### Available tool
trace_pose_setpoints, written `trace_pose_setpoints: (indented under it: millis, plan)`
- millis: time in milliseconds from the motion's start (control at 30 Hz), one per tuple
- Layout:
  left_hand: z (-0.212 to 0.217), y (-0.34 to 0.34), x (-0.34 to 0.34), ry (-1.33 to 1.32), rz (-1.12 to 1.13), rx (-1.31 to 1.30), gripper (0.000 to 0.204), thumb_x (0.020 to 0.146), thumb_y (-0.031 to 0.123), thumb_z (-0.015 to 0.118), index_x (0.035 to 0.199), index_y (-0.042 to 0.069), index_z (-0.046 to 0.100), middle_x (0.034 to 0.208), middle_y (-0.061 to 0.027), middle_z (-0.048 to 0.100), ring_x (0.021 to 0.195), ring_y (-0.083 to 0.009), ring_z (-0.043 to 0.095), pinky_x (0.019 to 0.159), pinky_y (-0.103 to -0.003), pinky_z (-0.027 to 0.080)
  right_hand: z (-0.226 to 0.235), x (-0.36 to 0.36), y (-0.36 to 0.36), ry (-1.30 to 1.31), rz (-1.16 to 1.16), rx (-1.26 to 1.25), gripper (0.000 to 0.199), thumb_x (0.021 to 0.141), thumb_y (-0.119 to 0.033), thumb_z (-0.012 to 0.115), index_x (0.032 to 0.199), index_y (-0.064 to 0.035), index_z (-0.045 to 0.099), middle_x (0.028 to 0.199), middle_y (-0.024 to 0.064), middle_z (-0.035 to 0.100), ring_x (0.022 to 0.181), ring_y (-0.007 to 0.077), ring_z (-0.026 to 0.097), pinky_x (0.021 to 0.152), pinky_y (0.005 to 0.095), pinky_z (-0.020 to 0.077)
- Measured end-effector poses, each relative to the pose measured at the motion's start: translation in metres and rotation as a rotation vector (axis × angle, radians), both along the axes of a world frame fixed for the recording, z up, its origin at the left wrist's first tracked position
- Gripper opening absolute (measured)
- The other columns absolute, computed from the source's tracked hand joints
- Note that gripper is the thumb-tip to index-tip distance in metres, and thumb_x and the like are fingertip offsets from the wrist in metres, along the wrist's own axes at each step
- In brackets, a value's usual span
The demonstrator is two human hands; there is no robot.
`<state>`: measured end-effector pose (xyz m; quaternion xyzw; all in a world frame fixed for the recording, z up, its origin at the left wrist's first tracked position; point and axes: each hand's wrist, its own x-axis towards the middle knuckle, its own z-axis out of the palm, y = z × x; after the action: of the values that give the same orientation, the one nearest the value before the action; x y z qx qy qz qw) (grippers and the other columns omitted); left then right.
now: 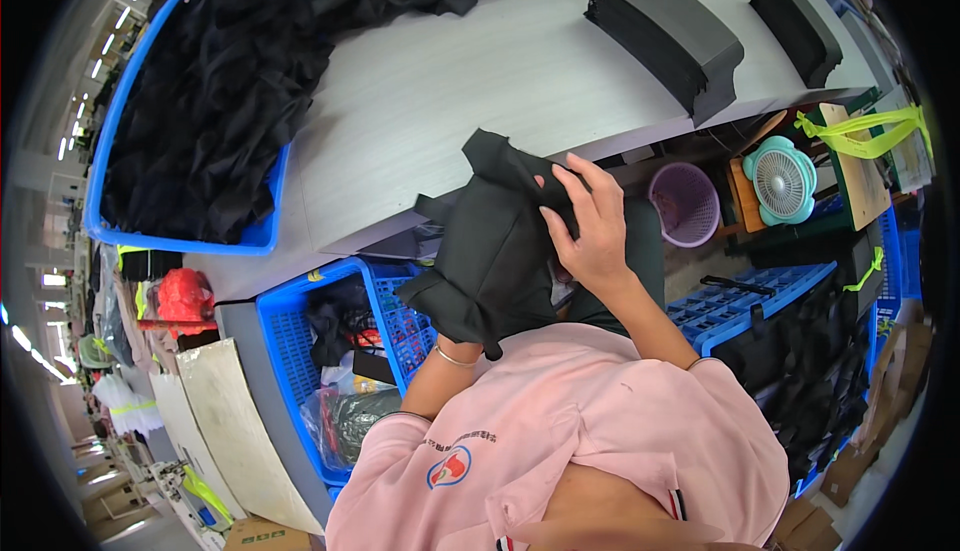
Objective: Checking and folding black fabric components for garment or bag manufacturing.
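A sewn black fabric piece (487, 241) with a centre seam and loose corner flaps is held up in front of my chest, by the near edge of the table. My left hand is hidden behind or inside it; only the wrist with a bracelet (456, 355) shows below. A small skin-coloured spot, perhaps a fingertip, shows near the upper right flap. My right hand (592, 223) is at the right edge of the fabric, thumb and fingers bent and spread apart, their tips against or just over the cloth. Whether it pinches any cloth is not visible.
A blue crate (281, 219) heaped with black fabric pieces stands at the far left. Stacks of cut black panels (668, 36) lie on the grey table (420, 101). Around me are a blue basket (290, 381), a purple bin (684, 203), a fan (782, 181) and another blue crate (745, 301).
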<state>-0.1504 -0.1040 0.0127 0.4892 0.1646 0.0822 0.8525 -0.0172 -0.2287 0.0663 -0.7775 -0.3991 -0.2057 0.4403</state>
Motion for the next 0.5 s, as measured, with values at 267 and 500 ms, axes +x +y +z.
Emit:
trace_pose_setpoints:
  millis: [267, 500]
  plan:
    - [-0.018, 0.002, 0.0, 0.077, -0.03, -0.063, 0.059, 0.102, 0.018, 0.053, 0.154, 0.008, 0.028, 0.157, -0.01, 0.033, 0.141, -0.0248, 0.037, 0.115, -0.04, 0.034, -0.015, 0.013, 0.004, 1.009, 0.155, 0.451, 0.029, 0.09, -0.005, 0.068, 0.117, 0.0024, 0.059, 0.078, 0.0037, 0.061, 0.069, 0.0078, 0.054, 0.072, 0.0246, 0.0471]
    - [-0.034, -0.008, -0.006, 0.123, -0.02, -0.1, 0.058, 0.102, 0.018, 0.054, 0.153, 0.008, 0.029, 0.157, -0.0101, 0.034, 0.141, -0.0248, 0.038, 0.115, -0.039, 0.035, -0.027, 0.023, 0.011, 0.487, 0.048, 0.074, 0.026, 0.095, -0.011, 0.064, 0.12, -0.003, 0.063, 0.085, 0.0094, 0.063, 0.074, 0.0191, 0.06, 0.07, 0.0293, 0.0485]
